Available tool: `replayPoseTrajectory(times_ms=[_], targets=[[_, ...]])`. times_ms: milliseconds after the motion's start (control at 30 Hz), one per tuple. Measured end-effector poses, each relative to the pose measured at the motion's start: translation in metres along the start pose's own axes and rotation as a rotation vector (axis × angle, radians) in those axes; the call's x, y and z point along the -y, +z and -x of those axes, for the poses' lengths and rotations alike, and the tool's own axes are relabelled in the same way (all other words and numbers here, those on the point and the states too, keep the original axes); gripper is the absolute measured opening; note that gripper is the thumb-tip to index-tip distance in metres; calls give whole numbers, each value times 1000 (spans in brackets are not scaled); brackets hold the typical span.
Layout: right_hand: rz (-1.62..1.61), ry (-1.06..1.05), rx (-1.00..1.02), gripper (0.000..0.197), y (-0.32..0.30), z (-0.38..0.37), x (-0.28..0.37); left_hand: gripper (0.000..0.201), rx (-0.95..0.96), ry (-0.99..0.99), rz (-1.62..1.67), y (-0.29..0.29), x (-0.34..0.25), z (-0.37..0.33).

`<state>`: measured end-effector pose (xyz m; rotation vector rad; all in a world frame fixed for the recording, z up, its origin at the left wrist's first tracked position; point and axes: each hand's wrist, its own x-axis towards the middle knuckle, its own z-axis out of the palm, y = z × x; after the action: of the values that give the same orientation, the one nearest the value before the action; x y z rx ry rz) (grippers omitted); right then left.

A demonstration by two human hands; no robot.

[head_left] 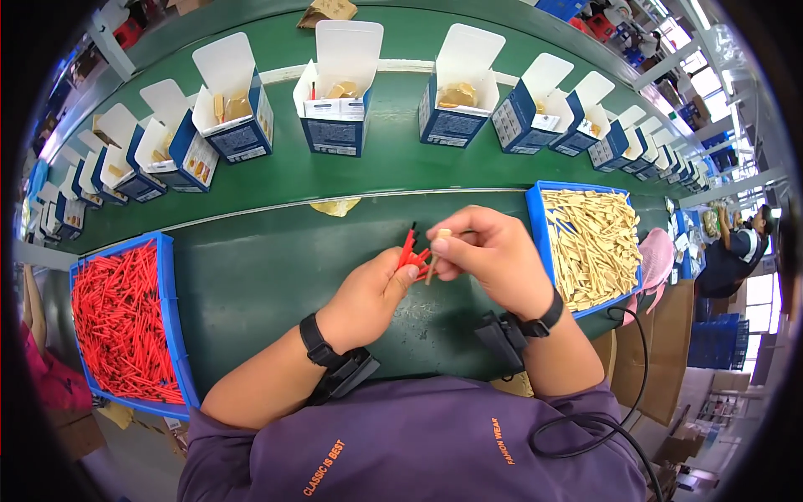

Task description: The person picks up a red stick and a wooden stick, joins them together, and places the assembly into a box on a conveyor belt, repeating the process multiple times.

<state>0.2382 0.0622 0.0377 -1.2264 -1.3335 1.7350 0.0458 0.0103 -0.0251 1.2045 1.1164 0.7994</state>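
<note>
Over the near middle of the green worktop, my left hand (366,294) is closed around several thin red sticks with black tips (406,251). Close beside it, my right hand (495,261) pinches a small pale wooden spatula (432,268) between thumb and fingers, its narrow end pointing down. The spatula is right by the red sticks; whether they touch I cannot tell. To my left, a blue tray (173,322) is heaped with more red sticks. To my right, another blue tray (540,230) holds a pile of pale wooden spatulas.
A row of open blue-and-white boxes (333,136) with raised lids stands on the green conveyor beyond my hands, with pale items inside. A yellowish scrap (335,207) lies at the conveyor's near edge. A black cable (646,351) loops at my right. A person (734,259) is farther right.
</note>
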Motion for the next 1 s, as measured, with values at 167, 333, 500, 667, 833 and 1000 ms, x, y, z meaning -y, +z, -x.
replayPoseTrajectory(times_ms=[167, 333, 500, 667, 833, 1000], targets=[[48, 46, 47, 13, 11, -11, -7, 23, 92, 115, -172, -4, 12, -2], [209, 26, 100, 13, 14, -11, -10, 21, 78, 190, -199, -3, 16, -1], [346, -52, 83, 12, 11, -15, -1, 21, 108, 57, -193, -8, 3, -1], [382, -163, 0, 13, -6, -22, 18, 23, 87, 68, -162, -8, 1, -5], [599, -798, -578, 18, -31, -83, 64, 24, 103, 13, -114, -9, 4, -8], [1120, -866, -591, 18, -27, -145, 70, 24, 123, -61, -27, -5, 4, -11]])
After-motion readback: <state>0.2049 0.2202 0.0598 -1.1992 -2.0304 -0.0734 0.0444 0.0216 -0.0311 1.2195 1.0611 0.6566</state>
